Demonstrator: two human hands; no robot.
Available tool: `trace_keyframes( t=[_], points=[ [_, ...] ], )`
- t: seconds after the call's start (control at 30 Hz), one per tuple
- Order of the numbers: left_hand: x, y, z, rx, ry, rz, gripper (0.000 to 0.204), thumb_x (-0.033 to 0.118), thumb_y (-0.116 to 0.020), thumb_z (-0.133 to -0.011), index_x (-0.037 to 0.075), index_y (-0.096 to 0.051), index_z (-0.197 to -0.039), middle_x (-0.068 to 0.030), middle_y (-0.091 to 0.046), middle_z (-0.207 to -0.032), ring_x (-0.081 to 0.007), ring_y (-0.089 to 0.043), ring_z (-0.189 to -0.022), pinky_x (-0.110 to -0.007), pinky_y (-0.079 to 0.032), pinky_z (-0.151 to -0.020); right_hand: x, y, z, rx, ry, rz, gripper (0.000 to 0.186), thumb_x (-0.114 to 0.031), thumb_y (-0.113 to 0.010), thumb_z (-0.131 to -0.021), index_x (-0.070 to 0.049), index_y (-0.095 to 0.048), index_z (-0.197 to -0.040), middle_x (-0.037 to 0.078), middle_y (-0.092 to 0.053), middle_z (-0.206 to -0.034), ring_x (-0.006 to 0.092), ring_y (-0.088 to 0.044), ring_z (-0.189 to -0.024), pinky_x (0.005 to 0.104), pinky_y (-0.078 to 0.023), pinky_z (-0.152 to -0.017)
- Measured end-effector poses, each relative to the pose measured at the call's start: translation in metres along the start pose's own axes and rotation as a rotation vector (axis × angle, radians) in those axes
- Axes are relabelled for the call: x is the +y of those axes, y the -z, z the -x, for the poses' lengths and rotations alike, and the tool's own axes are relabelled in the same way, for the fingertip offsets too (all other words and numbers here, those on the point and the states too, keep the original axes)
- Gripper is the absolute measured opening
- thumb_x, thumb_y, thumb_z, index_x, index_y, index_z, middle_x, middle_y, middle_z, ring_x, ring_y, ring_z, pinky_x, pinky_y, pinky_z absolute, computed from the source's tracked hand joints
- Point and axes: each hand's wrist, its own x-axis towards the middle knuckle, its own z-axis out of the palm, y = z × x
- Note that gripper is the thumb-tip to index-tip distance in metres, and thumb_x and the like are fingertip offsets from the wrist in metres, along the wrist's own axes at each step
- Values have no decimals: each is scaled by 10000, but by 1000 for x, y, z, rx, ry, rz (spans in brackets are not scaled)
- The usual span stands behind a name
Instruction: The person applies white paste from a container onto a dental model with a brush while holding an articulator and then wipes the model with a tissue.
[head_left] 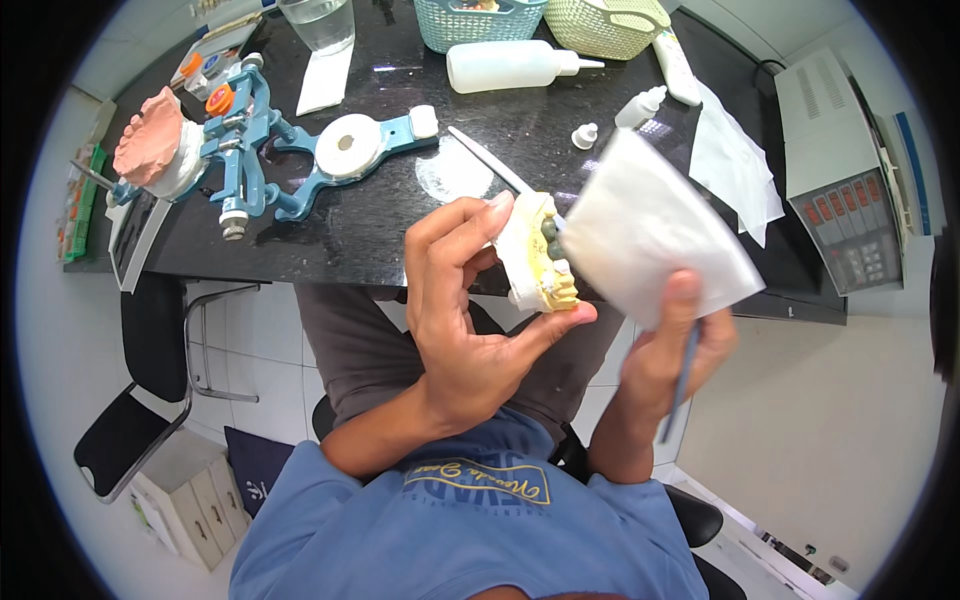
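My left hand [455, 315] holds a dental cast [520, 250] of white and yellow plaster, pinched between thumb and fingers. Dark grey-green tooth pieces [553, 240] sit along its upper right side. Close to its right edge is a white folded tissue-like sheet [660, 225], slightly blurred, gripped by my right hand [675, 355]. A thin blue-grey stick [682, 385] also passes through the right fingers; its far end is hidden. Beyond the cast, a pointed pale tool [488, 158] lies on the black table.
A blue dental articulator [245, 150] bearing a pink cast [150, 140] stands at left. Along the back are a glass of water [320, 25], a squeeze bottle [505, 67], and two baskets. A small dropper bottle [640, 107] and a control unit [845, 190] are at right.
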Motion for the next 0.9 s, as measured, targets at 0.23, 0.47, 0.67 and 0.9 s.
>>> trace_keyframes(
  t=[0.23,0.47,0.67,0.9],
  points=[
    [3,20,-7,-57,153,151,906,98,-871,-683,-28,-330,-1399,-105,-403,-1328,-280,-559,-1184,-355,-511,-972,21,37,-61,311,142,214,353,-208,-616,-951,95,-627,-1132,159,-678,-1050,187,-667,-888,294,-517,-818],
    [3,27,-14,4,267,329,899,61,-850,-703,-26,-299,-1408,-131,-404,-1340,-318,-535,-1223,-386,-505,-995,36,23,-59,-45,701,753,354,-245,-685,-903,23,-638,-1130,218,-681,-1080,315,-670,-989,371,-496,-920],
    [0,26,-14,49,209,285,917,63,-861,-689,-5,-278,-1394,-147,-426,-1323,-317,-543,-1213,-382,-513,-983,6,-29,12,-356,131,-268,383,-201,-538,-984,71,-510,-1251,299,-519,-1311,313,-633,-1095,351,-555,-861],
    [-2,27,-13,71,77,109,923,84,-868,-687,24,-272,-1389,-202,-475,-1307,-290,-569,-1175,-362,-531,-945,-12,-52,24,-578,-227,-570,848,-302,-762,-831,82,-296,-1426,245,-373,-1450,307,-502,-1265,355,-481,-988]
  ],
)
